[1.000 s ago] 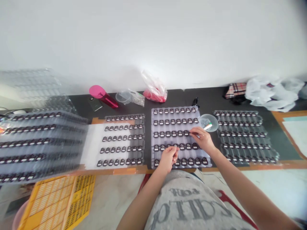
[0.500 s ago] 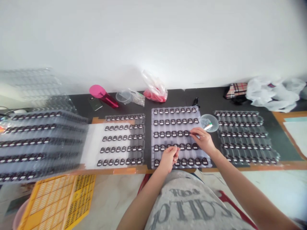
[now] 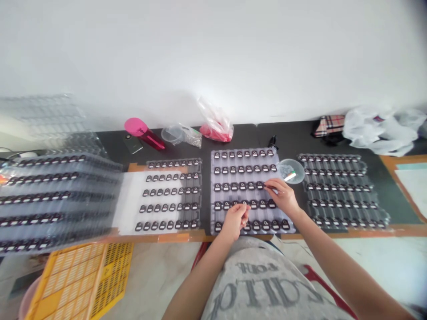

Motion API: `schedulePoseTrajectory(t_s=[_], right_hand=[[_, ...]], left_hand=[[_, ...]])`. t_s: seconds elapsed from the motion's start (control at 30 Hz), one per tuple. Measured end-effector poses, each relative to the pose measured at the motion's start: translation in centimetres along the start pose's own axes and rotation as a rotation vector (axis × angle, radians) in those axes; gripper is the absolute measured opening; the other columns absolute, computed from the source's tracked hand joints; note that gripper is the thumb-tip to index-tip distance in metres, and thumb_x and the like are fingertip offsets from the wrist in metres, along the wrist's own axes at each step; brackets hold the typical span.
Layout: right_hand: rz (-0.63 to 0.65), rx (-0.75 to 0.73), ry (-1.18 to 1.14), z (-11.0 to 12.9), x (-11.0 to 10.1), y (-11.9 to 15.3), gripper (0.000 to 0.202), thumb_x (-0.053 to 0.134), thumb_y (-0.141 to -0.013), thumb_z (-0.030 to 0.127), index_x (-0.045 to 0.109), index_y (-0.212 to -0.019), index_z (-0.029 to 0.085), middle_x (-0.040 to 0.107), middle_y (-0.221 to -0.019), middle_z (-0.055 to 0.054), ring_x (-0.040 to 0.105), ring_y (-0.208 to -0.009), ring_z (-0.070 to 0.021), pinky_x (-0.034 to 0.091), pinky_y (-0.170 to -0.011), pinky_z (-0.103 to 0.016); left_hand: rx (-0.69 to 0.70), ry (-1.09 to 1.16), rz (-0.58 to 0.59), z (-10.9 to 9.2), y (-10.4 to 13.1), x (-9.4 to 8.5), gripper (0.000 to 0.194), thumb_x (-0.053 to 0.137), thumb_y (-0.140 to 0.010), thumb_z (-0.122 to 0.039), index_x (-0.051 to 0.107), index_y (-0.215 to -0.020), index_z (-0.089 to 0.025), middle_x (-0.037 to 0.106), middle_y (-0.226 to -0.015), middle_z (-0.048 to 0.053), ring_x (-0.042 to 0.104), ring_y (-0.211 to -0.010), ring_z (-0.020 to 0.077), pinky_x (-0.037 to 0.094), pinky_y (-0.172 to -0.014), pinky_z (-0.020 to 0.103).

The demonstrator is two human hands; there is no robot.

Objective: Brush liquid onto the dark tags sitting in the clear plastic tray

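In front of me lies a clear plastic tray (image 3: 214,195) with rows of small black parts (image 3: 251,186), each with a white label-like patch and a ring mark. My right hand (image 3: 283,194) is at the right end of the middle row. Its thumb and fingers are pinched on a small dark part there, mostly covered by the fingertips. My left hand (image 3: 235,218) is curled closed above the lower rows, near the fourth row. Whatever its fingers hold, if anything, is hidden. Right behind my right hand stands a round clear tub (image 3: 299,171) with small pieces and a white-and-green item in it.
Filled trays stand left (image 3: 199,200) and right (image 3: 362,195), with a tall tray stack (image 3: 100,191) farther left. Along the wall are a pink bottle (image 3: 151,138), a bag with red contents (image 3: 216,132) and white plastic bags (image 3: 367,131). A yellow crate (image 3: 113,275) sits below the table edge.
Both hands stay in nearly the same place. My right hand's fingers shift only very slightly at the end of the middle row.
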State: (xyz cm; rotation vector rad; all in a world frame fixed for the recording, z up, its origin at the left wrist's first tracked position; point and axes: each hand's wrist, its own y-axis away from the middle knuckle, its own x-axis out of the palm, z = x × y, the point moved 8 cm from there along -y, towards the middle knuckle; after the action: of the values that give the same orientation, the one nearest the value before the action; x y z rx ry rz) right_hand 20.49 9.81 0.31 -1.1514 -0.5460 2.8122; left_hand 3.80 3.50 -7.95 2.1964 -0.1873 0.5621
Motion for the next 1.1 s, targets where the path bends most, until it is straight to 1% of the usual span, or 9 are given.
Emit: schedulePoseTrajectory(t_s=[0.3, 0.6, 0.83, 1.1], right_hand=[[0.030, -0.004, 0.005, -0.07, 0.49, 0.02, 0.012, 0.052, -0.083, 0.021, 0.061, -0.092, 0.023, 0.062, -0.091, -0.005, 0.060, -0.085, -0.0174, 0.051, -0.079, -0.032], [-0.001, 0.008, -0.013, -0.01, 0.00, -0.07, 0.012, 0.053, -0.082, 0.021, 0.060, -0.092, 0.023, 0.061, -0.090, -0.004, 0.060, -0.083, -0.0166, 0.051, -0.078, -0.032], [0.003, 0.016, -0.004, -0.05, 0.15, 0.07, 0.012, 0.053, -0.083, 0.021, 0.061, -0.092, 0.023, 0.062, -0.091, -0.005, 0.060, -0.085, -0.0173, 0.051, -0.079, -0.033], [-0.026, 0.014, -0.018, -0.01, -0.26, -0.07, 0.011, 0.054, -0.082, 0.020, 0.061, -0.090, 0.022, 0.061, -0.090, -0.004, 0.060, -0.081, -0.0157, 0.052, -0.076, -0.031]], left_hand=[[0.009, -0.013, -0.002, -0.09, 0.13, -0.03, 0.035, 0.062, -0.067, -0.043, 0.055, -0.078, -0.012, 0.043, -0.056, -0.005, 0.030, -0.038, 0.0018, 0.012, -0.036, 0.018], [0.007, -0.016, 0.002, -0.07, 0.11, -0.05, 0.034, 0.062, -0.067, -0.044, 0.055, -0.079, -0.012, 0.043, -0.056, -0.005, 0.029, -0.038, 0.0019, 0.012, -0.037, 0.018], [0.010, -0.015, 0.003, -0.16, 0.24, 0.03, 0.035, 0.063, -0.066, -0.044, 0.055, -0.078, -0.012, 0.042, -0.056, -0.005, 0.029, -0.039, 0.0021, 0.012, -0.038, 0.019], [0.006, -0.008, -0.005, -0.01, 0.19, -0.16, 0.037, 0.064, -0.065, -0.045, 0.055, -0.078, -0.012, 0.042, -0.056, -0.005, 0.029, -0.039, 0.0019, 0.012, -0.037, 0.018]])
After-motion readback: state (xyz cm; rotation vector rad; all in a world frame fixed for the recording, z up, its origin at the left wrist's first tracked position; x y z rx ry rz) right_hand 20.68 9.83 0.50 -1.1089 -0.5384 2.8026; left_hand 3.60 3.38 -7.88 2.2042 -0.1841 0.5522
